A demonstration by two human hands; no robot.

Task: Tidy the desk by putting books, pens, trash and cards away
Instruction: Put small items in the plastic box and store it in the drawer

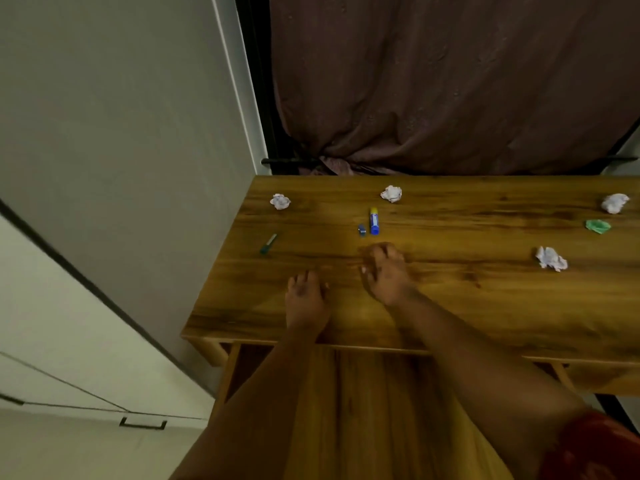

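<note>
Crumpled white paper balls lie scattered over the brown wood-grain worktop (pixel 485 306): one near the far left corner (pixel 280 201), one at the far middle (pixel 391 193), one at the far right edge (pixel 614 203), and one nearer on the right side (pixel 551 259). A crumpled green paper scrap (pixel 598 226) sits between the two right-hand balls, apart from both. A blue glue stick with a yellow cap (pixel 374 221) lies near the middle of the worktop, pointing away from the person, and a small blue cap-like piece (pixel 362 230) lies just beside it on the left. A green pen (pixel 268 243) lies tilted toward the left side, well apart from the rest.

Both bare arms reach over the near edge. The left hand (pixel 306 299) rests palm-down on the worktop with its fingers loosely bent, holding nothing. The right hand (pixel 386 273) is further forward, just short of the glue stick, its fingers curled downward onto the wood; whether anything is under them cannot be told. A red sleeve (pixel 595 448) shows at the lower right. Behind the worktop hangs a dark brown curtain (pixel 450 81), and a grey wall (pixel 121 116) stands on the left.
</note>
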